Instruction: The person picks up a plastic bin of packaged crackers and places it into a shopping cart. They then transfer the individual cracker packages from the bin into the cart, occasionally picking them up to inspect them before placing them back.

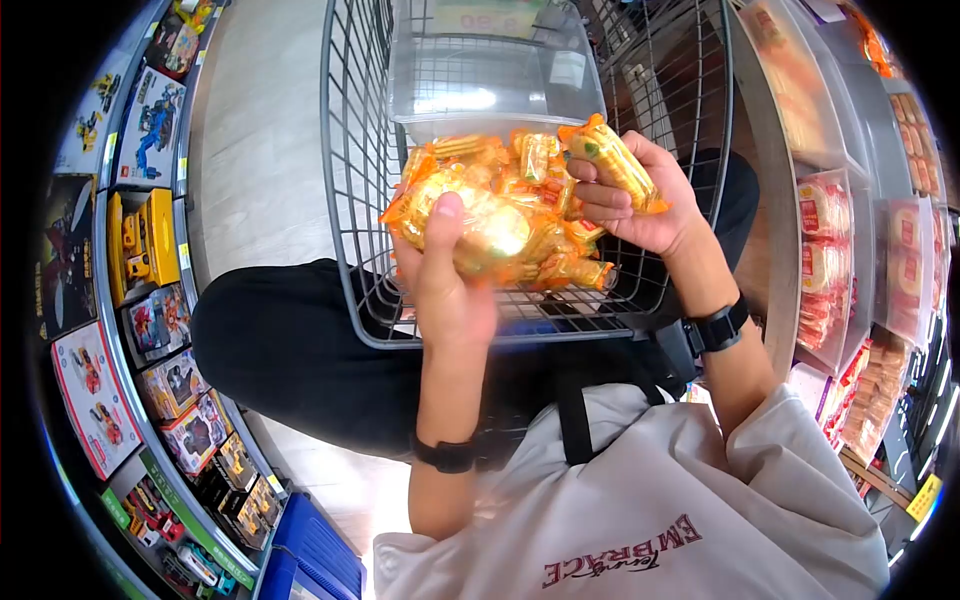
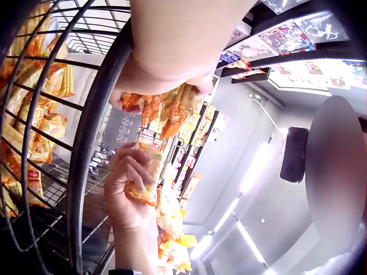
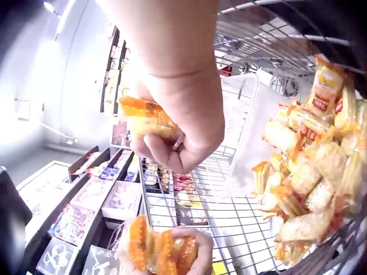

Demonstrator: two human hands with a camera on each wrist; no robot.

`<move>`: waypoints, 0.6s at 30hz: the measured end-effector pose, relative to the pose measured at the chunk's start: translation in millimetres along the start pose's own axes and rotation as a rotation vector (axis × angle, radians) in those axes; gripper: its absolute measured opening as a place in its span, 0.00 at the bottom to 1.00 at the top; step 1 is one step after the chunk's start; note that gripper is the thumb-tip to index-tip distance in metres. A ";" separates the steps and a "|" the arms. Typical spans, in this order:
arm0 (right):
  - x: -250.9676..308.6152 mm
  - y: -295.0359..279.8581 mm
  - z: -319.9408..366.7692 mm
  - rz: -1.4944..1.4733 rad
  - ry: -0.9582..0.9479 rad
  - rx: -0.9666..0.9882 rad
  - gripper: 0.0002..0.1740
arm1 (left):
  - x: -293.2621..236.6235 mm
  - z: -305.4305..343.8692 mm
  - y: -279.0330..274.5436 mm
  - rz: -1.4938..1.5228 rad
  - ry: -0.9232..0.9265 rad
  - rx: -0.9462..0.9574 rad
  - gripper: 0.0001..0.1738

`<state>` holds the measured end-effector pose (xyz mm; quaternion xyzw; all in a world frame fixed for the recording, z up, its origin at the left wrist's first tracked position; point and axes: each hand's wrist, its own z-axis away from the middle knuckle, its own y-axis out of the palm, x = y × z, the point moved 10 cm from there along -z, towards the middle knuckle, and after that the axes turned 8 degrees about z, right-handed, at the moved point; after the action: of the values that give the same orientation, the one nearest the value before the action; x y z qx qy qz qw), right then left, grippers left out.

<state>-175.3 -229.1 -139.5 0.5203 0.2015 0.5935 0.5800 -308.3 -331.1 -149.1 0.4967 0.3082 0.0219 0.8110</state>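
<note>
My left hand (image 1: 448, 285) holds several snack packets (image 1: 480, 225) in clear and orange wrappers, its thumb lying across the top. In the left wrist view, their orange ends (image 2: 172, 109) stick out below that hand. My right hand (image 1: 655, 200) grips one long snack packet (image 1: 612, 165) with pale contents and orange crimped ends. The right wrist view has this packet (image 3: 150, 120) between thumb and curled fingers. Both hands are over a grey wire shopping cart (image 1: 345, 215), close together. More loose snack packets (image 3: 309, 166) lie piled inside the cart.
A clear plastic bin (image 1: 490, 95) sits in the far part of the cart. Shelves of boxed toys (image 1: 152, 130) line the left side. To the right stand clear bins of packaged food (image 1: 825, 250). A blue crate (image 1: 315, 550) is on the floor, lower left.
</note>
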 end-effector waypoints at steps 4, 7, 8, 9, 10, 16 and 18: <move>-10.6 27.3 3.3 0.042 -0.033 0.043 0.19 | 9.1 -0.3 3.5 -0.070 -0.057 0.020 0.33; -14.5 21.9 -0.2 0.091 -0.045 0.078 0.19 | 10.6 -4.0 3.4 -0.014 -0.056 0.034 0.33; -14.7 16.2 -0.7 0.130 -0.058 0.027 0.21 | 9.7 -4.3 2.3 -0.006 -0.050 0.018 0.34; -13.9 18.8 0.3 0.121 -0.055 0.035 0.21 | 9.5 -4.8 1.7 -0.017 -0.046 0.013 0.34; -14.6 25.4 1.9 0.047 -0.020 0.076 0.23 | 10.4 -5.4 0.8 -0.016 -0.049 0.008 0.33; -6.4 23.9 8.0 0.353 -0.157 -0.002 0.23 | 0.7 -6.8 -4.3 -0.058 -0.038 -0.029 0.35; -1.8 18.6 3.7 0.601 -0.220 -0.102 0.26 | -1.3 -9.4 -5.0 -0.076 -0.062 -0.019 0.35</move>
<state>-181.5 -236.6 -123.1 0.5879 -0.0551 0.6875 0.4227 -315.6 -326.6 -155.5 0.4772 0.3017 -0.0214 0.8251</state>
